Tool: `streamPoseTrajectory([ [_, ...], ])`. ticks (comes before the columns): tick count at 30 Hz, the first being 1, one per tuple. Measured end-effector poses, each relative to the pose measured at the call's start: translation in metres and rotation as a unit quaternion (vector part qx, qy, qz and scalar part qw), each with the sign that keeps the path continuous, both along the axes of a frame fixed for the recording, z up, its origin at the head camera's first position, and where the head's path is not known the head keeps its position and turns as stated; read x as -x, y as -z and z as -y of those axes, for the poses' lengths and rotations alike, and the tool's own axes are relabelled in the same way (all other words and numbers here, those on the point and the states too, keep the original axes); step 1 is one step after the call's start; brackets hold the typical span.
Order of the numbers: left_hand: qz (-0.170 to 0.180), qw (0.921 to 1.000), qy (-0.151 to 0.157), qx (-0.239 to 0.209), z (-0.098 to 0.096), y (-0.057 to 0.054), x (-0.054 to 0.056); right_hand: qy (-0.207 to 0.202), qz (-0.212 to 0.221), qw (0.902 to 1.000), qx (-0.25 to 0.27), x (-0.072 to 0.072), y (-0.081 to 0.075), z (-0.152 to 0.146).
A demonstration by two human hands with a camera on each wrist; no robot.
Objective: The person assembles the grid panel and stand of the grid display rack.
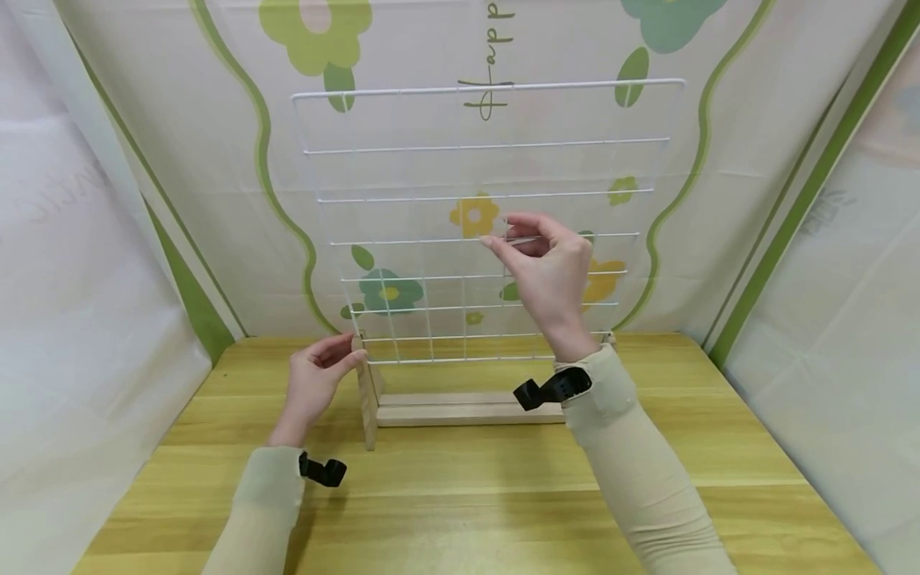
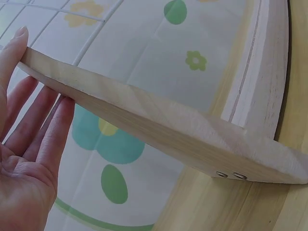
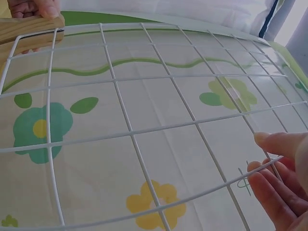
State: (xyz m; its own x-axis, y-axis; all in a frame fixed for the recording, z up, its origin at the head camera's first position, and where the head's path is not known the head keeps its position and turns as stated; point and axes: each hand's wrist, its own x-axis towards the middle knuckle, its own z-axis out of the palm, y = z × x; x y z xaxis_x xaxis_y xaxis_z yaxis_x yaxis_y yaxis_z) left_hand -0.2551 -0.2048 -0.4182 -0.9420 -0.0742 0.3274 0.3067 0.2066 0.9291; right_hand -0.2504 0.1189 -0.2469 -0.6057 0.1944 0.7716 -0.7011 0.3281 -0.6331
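A white wire grid panel point(image 1: 413, 240) stands upright in a pale wooden stand, whose base bar point(image 1: 467, 414) runs along the table. My left hand point(image 1: 312, 389) pinches the upper end of the stand's left side post point(image 1: 366, 411), thumb on one face and fingers on the other in the left wrist view. Two metal screw heads point(image 2: 239, 176) show low on that post. Around the middle of the grid, right of centre, my right hand point(image 1: 549, 271) grips the wires between thumb and fingers. My right forearm hides most of the stand's right side.
The stand rests on a wood-grain table point(image 1: 460, 511). A pale cloth backdrop point(image 1: 402, 168) with printed flowers and green lines rises behind the grid. Further cloth walls close in the left point(image 1: 86, 263) and right point(image 1: 834, 319) sides.
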Motion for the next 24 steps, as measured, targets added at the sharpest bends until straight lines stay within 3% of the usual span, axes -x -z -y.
streamPoseTrajectory([
  [9, 0.006, 1.0, 0.001, 0.0, -0.002, 0.001, -0.001, -0.002, 0.008, 1.0, -0.003, 0.001, 0.011, -0.004],
  [16, 0.002, 1.0, 0.002, -0.002, -0.005, 0.0, -0.001, -0.004, -0.023, 0.9997, -0.007, 0.0, 0.02, -0.007],
  [24, 0.0, 1.0, 0.003, -0.001, -0.006, -0.003, -0.003, -0.009, -0.01, 0.9999, -0.003, -0.003, 0.029, -0.008],
])
